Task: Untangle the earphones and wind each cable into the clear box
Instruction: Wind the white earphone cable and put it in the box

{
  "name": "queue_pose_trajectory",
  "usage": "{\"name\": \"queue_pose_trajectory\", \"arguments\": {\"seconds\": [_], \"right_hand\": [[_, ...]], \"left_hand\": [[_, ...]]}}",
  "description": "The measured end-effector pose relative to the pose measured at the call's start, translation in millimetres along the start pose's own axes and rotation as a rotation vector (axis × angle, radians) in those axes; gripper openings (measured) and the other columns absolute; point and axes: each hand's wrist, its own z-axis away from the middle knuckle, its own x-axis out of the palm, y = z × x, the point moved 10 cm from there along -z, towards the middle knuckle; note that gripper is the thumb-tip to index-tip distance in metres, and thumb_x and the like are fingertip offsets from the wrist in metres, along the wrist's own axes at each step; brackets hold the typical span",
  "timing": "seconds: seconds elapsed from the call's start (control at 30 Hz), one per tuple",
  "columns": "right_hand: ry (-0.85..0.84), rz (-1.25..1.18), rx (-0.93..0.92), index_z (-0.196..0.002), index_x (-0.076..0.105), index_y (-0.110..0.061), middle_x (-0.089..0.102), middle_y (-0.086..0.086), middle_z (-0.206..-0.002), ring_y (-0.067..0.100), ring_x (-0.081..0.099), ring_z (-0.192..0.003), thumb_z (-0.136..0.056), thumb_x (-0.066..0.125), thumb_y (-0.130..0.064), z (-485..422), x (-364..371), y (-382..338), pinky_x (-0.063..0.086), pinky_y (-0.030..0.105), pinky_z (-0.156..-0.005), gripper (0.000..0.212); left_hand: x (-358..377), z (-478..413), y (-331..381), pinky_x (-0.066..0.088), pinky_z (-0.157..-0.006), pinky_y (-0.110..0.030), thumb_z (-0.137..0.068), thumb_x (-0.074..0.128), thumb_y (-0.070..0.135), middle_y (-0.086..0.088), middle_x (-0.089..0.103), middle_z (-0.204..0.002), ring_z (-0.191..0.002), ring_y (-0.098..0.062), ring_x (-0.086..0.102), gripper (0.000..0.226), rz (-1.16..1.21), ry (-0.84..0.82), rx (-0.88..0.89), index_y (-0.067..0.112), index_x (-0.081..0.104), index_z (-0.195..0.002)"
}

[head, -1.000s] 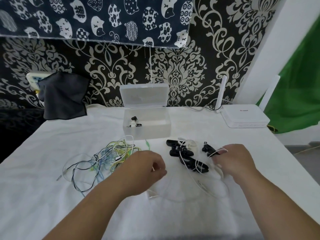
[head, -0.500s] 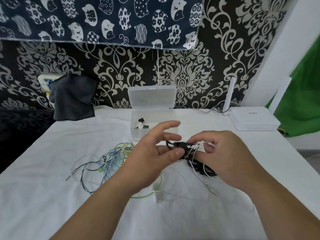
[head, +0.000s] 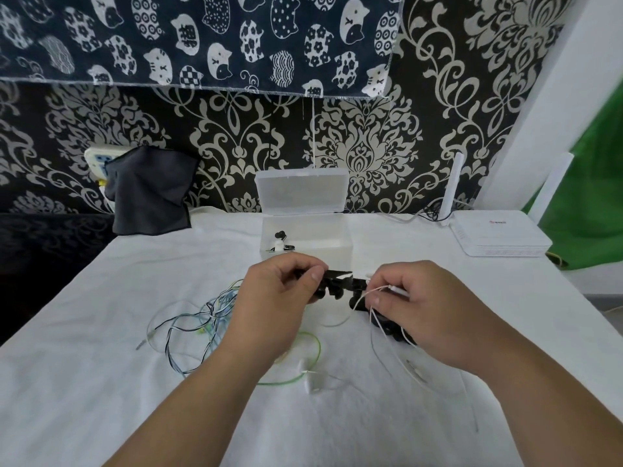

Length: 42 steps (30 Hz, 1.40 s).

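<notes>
Head view: white-clothed surface against black damask wallpaper, cat-print fabric hanging above. Dark cloth far left, white router far right, green sheet past it.

Clear box sits far centre, lid up, with a few small black and white earphone parts in its left end.

Left hand: fingers curled round the left end of the black earphone bundle, held up just near of the box. Right hand: thumb and forefinger pinch a white cable, which trails down to the surface.

Blue, black and yellow cable tangle lies left of the left hand. A green cable loops near centre, with a white earbud beside it.
</notes>
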Motion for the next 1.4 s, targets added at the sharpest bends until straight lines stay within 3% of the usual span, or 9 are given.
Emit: {"name": "queue_pose_trajectory", "arguments": {"seconds": [0.2,0.3,0.43,0.63,0.8,0.97,1.1,1.23,1.4], "right_hand": [[-0.06,0.025,0.025,-0.074,0.068,-0.024,0.062,0.001,-0.064,0.005,0.044,-0.049,-0.093,0.064,-0.028,1.5,1.2,-0.2,0.035,0.019,-0.051,0.019],[-0.019,0.055,0.034,-0.073,0.067,-0.024,0.065,0.006,-0.069,0.013,0.048,-0.052,-0.093,0.062,-0.031,0.1,2.5,1.9,0.039,0.031,-0.054,0.022],[0.058,0.068,0.041,-0.065,0.059,-0.023,0.06,0.006,-0.064,0.015,0.046,-0.05,-0.095,0.06,-0.034,-1.3,0.0,3.7,0.038,0.037,-0.052,0.032],[0.083,0.078,0.03,-0.062,0.058,-0.018,0.06,0.005,-0.059,0.023,0.054,-0.054,-0.095,0.061,-0.036,0.0,1.8,-0.7,0.045,0.042,-0.055,0.038],[0.114,-0.095,0.084,-0.06,0.065,-0.023,0.065,-0.003,-0.056,0.007,0.057,-0.045,-0.093,0.065,-0.03,-1.0,2.3,3.2,0.046,0.027,-0.051,0.034],[0.144,-0.486,0.181,-0.087,0.075,-0.016,0.073,0.006,-0.067,0.011,0.059,-0.05,-0.091,0.068,-0.008,0.1,-1.6,14.1,0.05,0.029,-0.053,0.01],[0.182,-0.647,0.197,-0.093,0.073,-0.009,0.076,0.01,-0.079,0.012,0.055,-0.048,-0.09,0.065,-0.001,-0.1,-7.0,19.9,0.048,0.029,-0.052,0.012],[0.223,-0.723,0.165,-0.089,0.072,-0.007,0.075,0.011,-0.078,0.013,0.06,-0.053,-0.091,0.061,0.004,-2.7,-13.2,20.5,0.048,0.024,-0.051,0.016],[0.292,-0.937,0.167,-0.091,0.069,-0.007,0.075,0.011,-0.078,0.019,0.071,-0.07,-0.094,0.054,0.005,-4.2,-22.1,29.8,0.056,0.022,-0.058,0.02]], "left_hand": [[4.3,2.9,1.8,0.055,-0.079,-0.036,-0.094,0.062,0.013,-0.01,0.072,-0.085,-0.083,-0.031,0.067,0.018,-0.123,-0.031,0.004,0.024,0.074,-0.087],[10.9,5.0,4.6,0.051,-0.069,-0.039,-0.09,0.067,0.017,-0.019,0.068,-0.083,-0.074,-0.036,0.061,0.012,-0.126,-0.089,0.012,0.027,0.073,-0.087],[28.0,11.4,10.6,0.045,-0.057,-0.015,-0.076,0.082,0.014,-0.01,0.07,-0.075,-0.056,-0.006,0.057,0.02,-0.158,-0.212,0.019,0.022,0.071,-0.09],[32.1,13.5,10.5,0.055,-0.072,-0.023,-0.062,0.091,0.02,0.005,0.07,-0.078,-0.075,-0.013,0.064,0.035,-0.27,-0.222,0.072,0.028,0.068,-0.087],[34.6,16.2,16.0,0.05,-0.063,-0.026,-0.063,0.091,0.024,0.005,0.067,-0.072,-0.068,-0.017,0.059,0.031,-0.313,-0.205,0.106,0.025,0.067,-0.082],[40.5,19.2,17.0,0.056,-0.073,-0.037,-0.069,0.088,0.019,-0.002,0.07,-0.078,-0.074,-0.024,0.064,0.028,-0.272,-0.307,0.081,0.026,0.067,-0.086],[44.3,19.8,12.1,0.052,-0.063,-0.025,-0.068,0.088,0.015,0.0,0.068,-0.072,-0.062,-0.014,0.058,0.029,-0.233,-0.377,0.013,0.024,0.067,-0.085],[45.2,19.4,8.0,0.056,-0.076,-0.044,-0.07,0.083,0.009,-0.009,0.071,-0.087,-0.077,-0.034,0.064,0.033,-0.139,-0.386,-0.017,0.027,0.067,-0.092],[45.0,19.2,3.1,0.056,-0.077,-0.04,-0.074,0.075,0.002,-0.001,0.074,-0.089,-0.082,-0.027,0.068,0.036,-0.212,-0.398,-0.02,0.027,0.067,-0.099]]}}
